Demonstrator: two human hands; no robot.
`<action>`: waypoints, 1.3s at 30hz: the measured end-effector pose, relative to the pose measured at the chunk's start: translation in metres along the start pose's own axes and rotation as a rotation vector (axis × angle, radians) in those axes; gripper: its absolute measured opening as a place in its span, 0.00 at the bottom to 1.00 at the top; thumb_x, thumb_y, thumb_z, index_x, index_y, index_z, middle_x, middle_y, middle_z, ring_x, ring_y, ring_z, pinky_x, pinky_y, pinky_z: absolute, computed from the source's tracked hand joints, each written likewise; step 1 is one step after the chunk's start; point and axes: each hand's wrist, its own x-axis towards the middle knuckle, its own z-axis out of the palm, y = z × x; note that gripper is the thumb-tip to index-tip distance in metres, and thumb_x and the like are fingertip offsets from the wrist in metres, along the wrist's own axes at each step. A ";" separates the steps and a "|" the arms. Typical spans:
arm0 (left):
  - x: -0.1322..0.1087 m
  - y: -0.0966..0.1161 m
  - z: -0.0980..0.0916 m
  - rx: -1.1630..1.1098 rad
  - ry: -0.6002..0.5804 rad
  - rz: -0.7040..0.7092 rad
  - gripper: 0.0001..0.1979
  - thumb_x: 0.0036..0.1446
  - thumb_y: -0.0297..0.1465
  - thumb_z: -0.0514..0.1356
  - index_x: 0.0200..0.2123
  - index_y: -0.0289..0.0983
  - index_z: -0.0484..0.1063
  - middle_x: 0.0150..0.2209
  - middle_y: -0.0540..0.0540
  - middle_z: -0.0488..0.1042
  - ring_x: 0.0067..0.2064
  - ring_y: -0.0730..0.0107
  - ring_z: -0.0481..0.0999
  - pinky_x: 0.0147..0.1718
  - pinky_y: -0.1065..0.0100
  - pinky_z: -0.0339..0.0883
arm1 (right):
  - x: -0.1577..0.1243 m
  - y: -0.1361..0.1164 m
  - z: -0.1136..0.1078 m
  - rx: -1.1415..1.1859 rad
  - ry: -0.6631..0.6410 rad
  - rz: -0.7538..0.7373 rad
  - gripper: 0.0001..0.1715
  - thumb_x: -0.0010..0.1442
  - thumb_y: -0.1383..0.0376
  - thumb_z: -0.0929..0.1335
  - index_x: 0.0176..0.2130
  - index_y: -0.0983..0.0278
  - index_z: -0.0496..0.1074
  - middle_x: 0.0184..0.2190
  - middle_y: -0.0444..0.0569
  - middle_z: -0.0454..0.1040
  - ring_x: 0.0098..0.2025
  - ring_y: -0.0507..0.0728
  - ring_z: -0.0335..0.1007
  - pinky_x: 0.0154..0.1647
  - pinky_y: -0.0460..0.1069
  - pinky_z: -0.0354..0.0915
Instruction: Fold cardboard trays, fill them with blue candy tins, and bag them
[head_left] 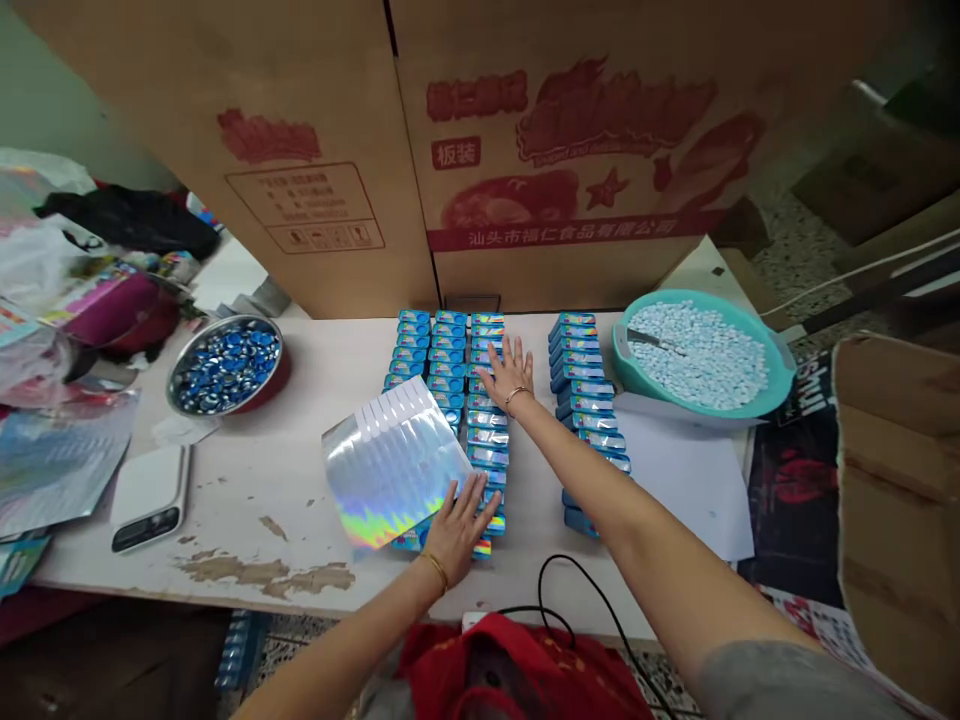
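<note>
Rows of small blue boxes [448, 357] stand in columns on the worktable, their ends facing up. My right hand [510, 376] lies with fingers spread on the upper part of the third column [487, 437]. Lower on that same column rests my left hand [461, 522], its fingers stretched out near the corner of a shiny holographic sheet [397, 455]. The sheet lies tilted over the left columns and hides part of them; strips with slits show along its upper edge. To the right of my right hand stands a separate column of blue boxes [591, 400], partly hidden by my forearm.
On the left are a steel bowl [225, 365] of blue discs and a white scale [151, 497]. A turquoise basin [784, 375] of pale tablets with a metal scoop stands right, by white paper [686, 480]. Cardboard cartons [525, 270] wall the back. A black cable [600, 590] loops in front.
</note>
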 end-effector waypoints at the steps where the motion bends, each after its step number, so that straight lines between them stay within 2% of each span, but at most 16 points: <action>1: 0.000 0.001 0.001 0.007 0.013 -0.008 0.42 0.52 0.30 0.58 0.67 0.38 0.41 0.68 0.34 0.40 0.68 0.50 0.42 0.62 0.49 0.39 | 0.014 -0.002 0.006 -0.011 -0.010 -0.003 0.37 0.64 0.47 0.52 0.67 0.59 0.46 0.69 0.51 0.38 0.69 0.66 0.26 0.64 0.67 0.34; 5: 0.007 0.005 0.001 0.042 0.050 -0.039 0.37 0.56 0.30 0.55 0.66 0.37 0.45 0.67 0.32 0.45 0.67 0.50 0.47 0.61 0.49 0.42 | 0.044 -0.003 0.026 -0.025 -0.040 -0.007 0.37 0.64 0.45 0.51 0.66 0.55 0.48 0.69 0.49 0.36 0.69 0.69 0.24 0.62 0.68 0.35; 12: 0.034 0.027 0.002 0.040 0.042 -0.019 0.30 0.59 0.29 0.52 0.64 0.35 0.50 0.64 0.30 0.54 0.65 0.52 0.54 0.61 0.50 0.46 | 0.046 0.013 0.029 -0.006 -0.008 -0.033 0.34 0.65 0.47 0.50 0.65 0.55 0.53 0.68 0.48 0.43 0.68 0.71 0.28 0.62 0.68 0.39; 16: 0.049 0.044 0.001 -0.048 -0.021 -0.024 0.31 0.60 0.30 0.51 0.65 0.37 0.47 0.66 0.32 0.51 0.67 0.53 0.50 0.62 0.50 0.44 | 0.043 0.037 0.021 0.013 -0.012 -0.069 0.34 0.65 0.49 0.51 0.64 0.57 0.54 0.68 0.48 0.46 0.67 0.73 0.31 0.61 0.70 0.38; 19: 0.054 0.049 -0.004 -0.151 -0.080 -0.052 0.38 0.56 0.35 0.56 0.66 0.40 0.44 0.68 0.35 0.43 0.67 0.46 0.45 0.61 0.43 0.42 | 0.041 0.057 0.017 0.023 -0.003 -0.078 0.34 0.64 0.49 0.52 0.64 0.58 0.55 0.68 0.49 0.45 0.67 0.73 0.31 0.61 0.71 0.36; 22: 0.051 0.041 -0.009 -0.231 -0.134 -0.098 0.46 0.48 0.46 0.62 0.67 0.47 0.43 0.69 0.40 0.37 0.67 0.35 0.38 0.58 0.33 0.37 | 0.041 0.071 0.015 0.023 -0.010 -0.098 0.33 0.64 0.49 0.53 0.64 0.57 0.55 0.68 0.49 0.44 0.67 0.73 0.29 0.61 0.72 0.34; 25: 0.038 0.023 -0.012 -0.270 -0.145 -0.130 0.53 0.41 0.59 0.59 0.67 0.45 0.45 0.69 0.38 0.39 0.66 0.28 0.33 0.56 0.29 0.31 | 0.041 0.075 0.012 0.007 -0.035 -0.100 0.34 0.65 0.49 0.53 0.65 0.59 0.53 0.68 0.50 0.43 0.68 0.73 0.26 0.61 0.72 0.32; 28: 0.021 0.003 -0.018 -0.284 -0.127 -0.069 0.55 0.41 0.64 0.53 0.67 0.39 0.46 0.68 0.33 0.40 0.66 0.28 0.32 0.57 0.30 0.29 | 0.036 0.068 0.006 -0.003 -0.037 -0.100 0.37 0.65 0.50 0.54 0.67 0.61 0.47 0.69 0.51 0.36 0.68 0.71 0.21 0.62 0.71 0.29; 30: 0.019 -0.007 -0.025 -0.275 -0.097 -0.043 0.54 0.44 0.64 0.50 0.66 0.35 0.46 0.68 0.31 0.38 0.67 0.32 0.32 0.58 0.33 0.29 | 0.027 0.058 0.002 0.016 -0.030 -0.164 0.38 0.64 0.50 0.55 0.67 0.62 0.44 0.70 0.52 0.33 0.69 0.68 0.20 0.63 0.70 0.27; 32: 0.028 -0.016 -0.033 -0.252 -0.065 -0.061 0.54 0.46 0.64 0.49 0.66 0.33 0.46 0.68 0.29 0.38 0.67 0.35 0.32 0.59 0.36 0.28 | 0.014 0.044 0.000 0.044 -0.048 -0.272 0.38 0.65 0.49 0.55 0.67 0.62 0.45 0.69 0.52 0.34 0.69 0.66 0.21 0.63 0.69 0.25; 35: 0.059 -0.024 -0.041 -0.200 -0.056 -0.145 0.54 0.47 0.63 0.48 0.66 0.30 0.46 0.67 0.28 0.39 0.68 0.39 0.34 0.60 0.38 0.25 | -0.006 0.025 0.003 0.067 -0.115 -0.416 0.35 0.65 0.50 0.55 0.66 0.63 0.50 0.68 0.54 0.43 0.69 0.64 0.27 0.64 0.67 0.24; 39: 0.093 -0.029 -0.040 -0.162 -0.098 -0.207 0.49 0.53 0.59 0.47 0.65 0.26 0.47 0.67 0.27 0.42 0.68 0.43 0.35 0.61 0.40 0.25 | -0.022 0.021 0.006 0.057 -0.157 -0.489 0.31 0.66 0.53 0.54 0.61 0.66 0.59 0.64 0.56 0.56 0.69 0.63 0.33 0.65 0.67 0.24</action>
